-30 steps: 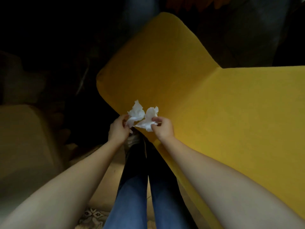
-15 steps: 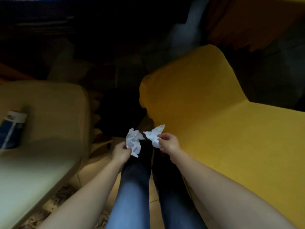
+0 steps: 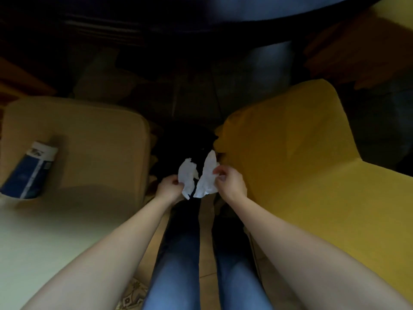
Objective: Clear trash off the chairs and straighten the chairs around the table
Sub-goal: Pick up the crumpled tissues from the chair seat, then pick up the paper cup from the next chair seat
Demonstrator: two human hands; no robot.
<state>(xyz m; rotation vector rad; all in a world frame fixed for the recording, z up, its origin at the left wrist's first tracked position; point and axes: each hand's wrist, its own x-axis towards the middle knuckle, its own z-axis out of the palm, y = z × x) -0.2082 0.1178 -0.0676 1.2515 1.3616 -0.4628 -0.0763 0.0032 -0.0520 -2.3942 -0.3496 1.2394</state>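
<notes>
The chair at 3 o'clock (image 3: 312, 180) is mustard yellow, the chair at 9 o'clock (image 3: 93, 148) pale cream, bearing a navy-blue packet (image 3: 29, 175) with a white end. The paper scraps (image 3: 188, 176) at centre are white, the jeans (image 3: 178, 265) blue, the floor (image 3: 205, 253) tan, the bench (image 3: 223, 10) at 12 o'clock black.

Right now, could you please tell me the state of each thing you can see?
left hand: grips the left paper scrap.
right hand: pinches the right paper scrap.
both scraps: crumpled, held up between the chairs.
blue packet: lying on the beige chair.
yellow chair: upright, apart from the beige chair.
</notes>
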